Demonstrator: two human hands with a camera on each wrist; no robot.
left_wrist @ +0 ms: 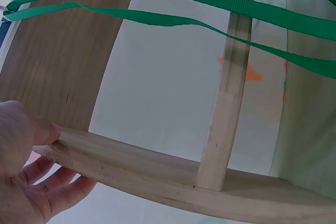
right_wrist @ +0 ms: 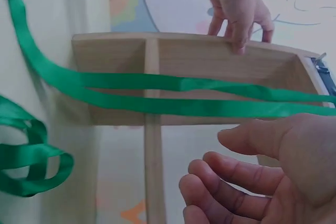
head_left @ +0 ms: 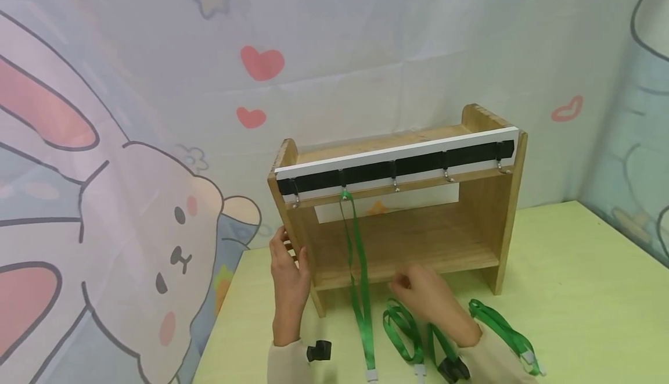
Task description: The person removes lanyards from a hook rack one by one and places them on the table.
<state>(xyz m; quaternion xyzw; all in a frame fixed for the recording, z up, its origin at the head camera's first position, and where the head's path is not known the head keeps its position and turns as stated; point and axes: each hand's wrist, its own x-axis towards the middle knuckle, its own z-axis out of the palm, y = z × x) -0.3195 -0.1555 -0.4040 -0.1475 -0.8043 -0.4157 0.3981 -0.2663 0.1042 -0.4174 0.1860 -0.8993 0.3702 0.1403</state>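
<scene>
Green lanyard (head_left: pixel 367 332) hangs off the 2nd hook (head_left: pixel 344 193) from the L, top loop up at the strip (head_left: pixel 418 163), both strands running down in front of the wooden rack (head_left: pixel 486 227), end w/ the pale clip (head_left: pixel 371 375) low at the front. L hand (head_left: pixel 290 268) grips the rack's L side panel, thumb inside, fingers round the outside, prob. steadying it. R hand (head_left: pixel 425 297) holds nothing: fingers loosely bent, thumb apart, just R of the hanging strands. Below, on the table (head_left: pixel 575 291), a coiled lanyard (head_left: pixel 417 346) lies near that hand; another strap (head_left: pixel 441 343) shows by the R wrist, and a third (head_left: pixel 509 333) further R.

Now the risks. R hand's v. close to the strands: a careless sweep L could snag one and lift the loop off, as the hook looks small. A hard tug on the strap could tip the rack fwd, esp. if the L grip slackens. Coil's loops overlap, so a quick pull might tighten a tangle. Strap by the R wrist could catch on the cuff (head_left: pixel 488 355), too.
</scene>
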